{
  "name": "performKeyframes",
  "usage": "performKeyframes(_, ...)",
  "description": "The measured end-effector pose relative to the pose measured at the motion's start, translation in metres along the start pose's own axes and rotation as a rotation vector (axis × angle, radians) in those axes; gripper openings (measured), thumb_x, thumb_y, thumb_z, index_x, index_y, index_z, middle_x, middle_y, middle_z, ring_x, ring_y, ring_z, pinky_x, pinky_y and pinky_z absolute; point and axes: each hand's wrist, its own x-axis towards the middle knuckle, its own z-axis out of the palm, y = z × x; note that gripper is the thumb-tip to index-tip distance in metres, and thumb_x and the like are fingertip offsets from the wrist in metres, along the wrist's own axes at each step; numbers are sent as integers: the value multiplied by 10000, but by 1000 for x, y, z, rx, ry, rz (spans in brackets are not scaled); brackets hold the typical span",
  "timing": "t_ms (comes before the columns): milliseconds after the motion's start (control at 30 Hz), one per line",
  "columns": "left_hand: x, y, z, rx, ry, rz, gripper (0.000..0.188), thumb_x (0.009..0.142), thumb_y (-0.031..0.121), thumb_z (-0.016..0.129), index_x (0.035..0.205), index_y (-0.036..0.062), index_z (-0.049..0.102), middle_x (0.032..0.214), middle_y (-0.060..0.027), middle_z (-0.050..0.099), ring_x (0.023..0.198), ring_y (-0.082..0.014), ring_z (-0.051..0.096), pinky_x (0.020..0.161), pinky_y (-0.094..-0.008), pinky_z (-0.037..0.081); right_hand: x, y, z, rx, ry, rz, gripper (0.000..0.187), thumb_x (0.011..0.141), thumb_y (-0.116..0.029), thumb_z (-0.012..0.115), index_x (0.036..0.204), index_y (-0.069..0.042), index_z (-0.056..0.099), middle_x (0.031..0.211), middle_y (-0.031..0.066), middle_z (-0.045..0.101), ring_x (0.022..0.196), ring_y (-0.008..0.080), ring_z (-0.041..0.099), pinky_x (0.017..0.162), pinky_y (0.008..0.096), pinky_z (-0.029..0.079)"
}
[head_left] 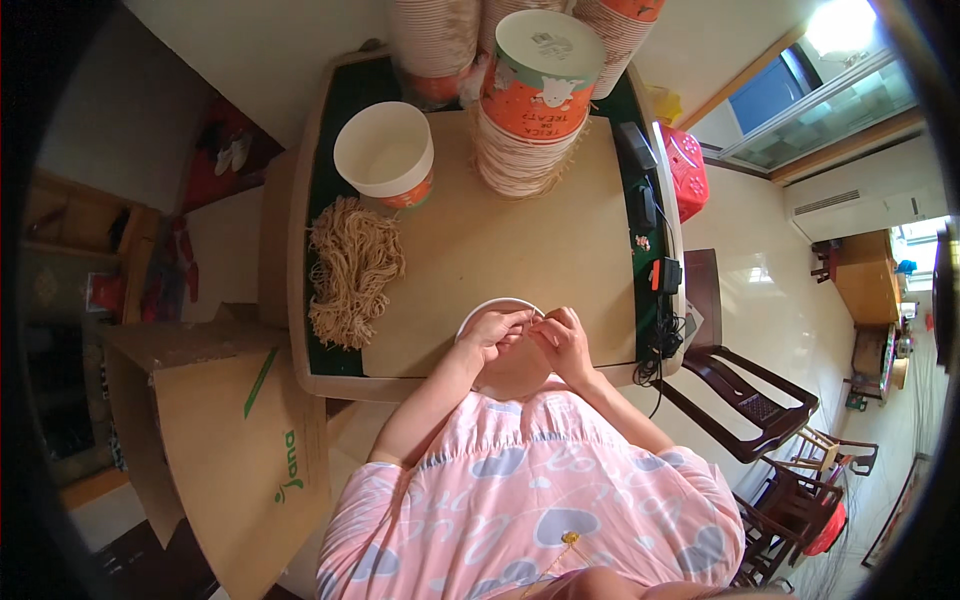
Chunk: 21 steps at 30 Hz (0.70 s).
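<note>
At the table's (345, 386) near edge, your left hand (492, 336) and right hand (562, 346) are pinching, contents unclear; brace against the bucket (500, 302).

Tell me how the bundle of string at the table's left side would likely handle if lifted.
The string bundle would probably be floppy, since its strands lie loose and wavy. It would likely sag around the hold, with ends trailing, because many stick out. It seems unlikely to roll, given its long, uneven shape.
</note>
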Motion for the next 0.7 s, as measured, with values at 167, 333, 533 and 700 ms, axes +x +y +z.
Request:
performKeyframes(167, 0, -8, 15, 243, 252, 399, 57, 834, 122, 631, 860, 75, 650, 708, 31, 599, 583, -38, 499, 511, -179, 390, -1, 3, 2, 153, 8, 195, 88, 767, -50, 676, 830, -34, 617, 801, 95, 559, 705, 228, 573, 612, 310, 475)
performKeyframes(333, 1, -23, 20, 632, 455, 834, 67, 791, 49, 642, 833, 1, 626, 734, -42, 655, 671, -102, 611, 610, -242, 490, 0, 7, 6, 208, 2, 328, 84, 802, -50, 654, 854, -10, 602, 801, 84, 565, 702, 168, 584, 594, 271, 487)
performKeyframes(533, -14, -11, 39, 950, 555, 981, 63, 771, 49, 643, 797, 25, 591, 743, -77, 627, 659, -163, 626, 598, -272, 503, -5, 12, 13, 574, 26, 707, 127, 860, -119, 629, 859, 3, 592, 725, 30, 593, 638, 90, 554, 573, 220, 463)
performKeyframes(700, -17, -1, 40, 1020, 409, 963, 64, 772, 53, 633, 794, 19, 583, 748, -88, 600, 654, -191, 624, 574, -303, 495, -9, 9, 7, 652, 96, 749, 139, 878, -128, 610, 849, 7, 588, 703, 15, 592, 618, 76, 544, 563, 208, 453)
